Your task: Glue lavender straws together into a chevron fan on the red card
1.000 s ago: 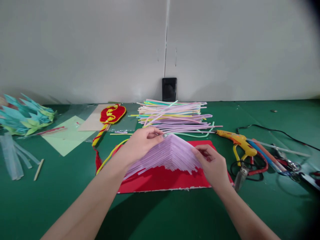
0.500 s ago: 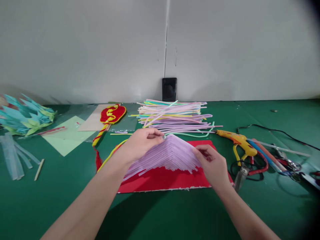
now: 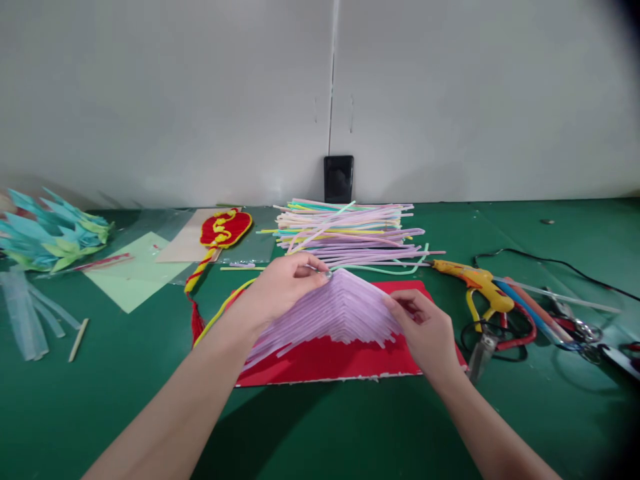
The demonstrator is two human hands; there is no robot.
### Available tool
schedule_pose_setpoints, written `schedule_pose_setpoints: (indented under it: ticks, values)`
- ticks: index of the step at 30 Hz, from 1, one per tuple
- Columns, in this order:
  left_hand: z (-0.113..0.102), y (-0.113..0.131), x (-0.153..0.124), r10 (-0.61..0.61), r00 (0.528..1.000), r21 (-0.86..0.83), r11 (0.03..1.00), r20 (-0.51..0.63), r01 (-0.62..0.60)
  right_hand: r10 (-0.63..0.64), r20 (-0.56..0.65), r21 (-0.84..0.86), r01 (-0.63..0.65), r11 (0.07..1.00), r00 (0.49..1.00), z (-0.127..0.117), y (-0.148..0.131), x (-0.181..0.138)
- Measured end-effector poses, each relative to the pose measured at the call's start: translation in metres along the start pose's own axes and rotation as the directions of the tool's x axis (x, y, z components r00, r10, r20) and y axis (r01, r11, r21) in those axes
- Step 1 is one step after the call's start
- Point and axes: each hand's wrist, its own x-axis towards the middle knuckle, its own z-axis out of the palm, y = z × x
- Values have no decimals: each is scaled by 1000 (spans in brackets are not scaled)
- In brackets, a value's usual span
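A fan of purple straws [image 3: 343,310], bent into a peak, lies on a red sheet [image 3: 330,360] on the green table. My left hand [image 3: 285,287] rests on the fan's left slope, its fingers pinched at the peak. My right hand [image 3: 425,330] curls over the lower right edge of the fan, fingertips pressed on the straw ends. A thin yellow strip [image 3: 225,307] curves out from under my left wrist.
Behind the fan lies a pile of pastel straws [image 3: 350,230]. A yellow glue gun [image 3: 480,283], scissors [image 3: 483,350] and a black cord [image 3: 550,260] sit on the right. At the left are a red-and-yellow ornament [image 3: 223,230], green paper [image 3: 133,270], blue-green paper leaves [image 3: 50,230] and clear glue sticks [image 3: 25,313]. A dark phone [image 3: 339,179] leans on the wall.
My left fingertips shifted slightly at the fan's peak. Everything else stays where it was.
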Motion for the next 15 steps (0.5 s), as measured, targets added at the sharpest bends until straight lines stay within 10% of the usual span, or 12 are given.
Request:
schedule_pose_setpoints:
  ticks: [15]
  values:
    - [14,-1,-5,268,960,-1,963,-77,-269,23,1,71,-23,997,1000,1,0,0]
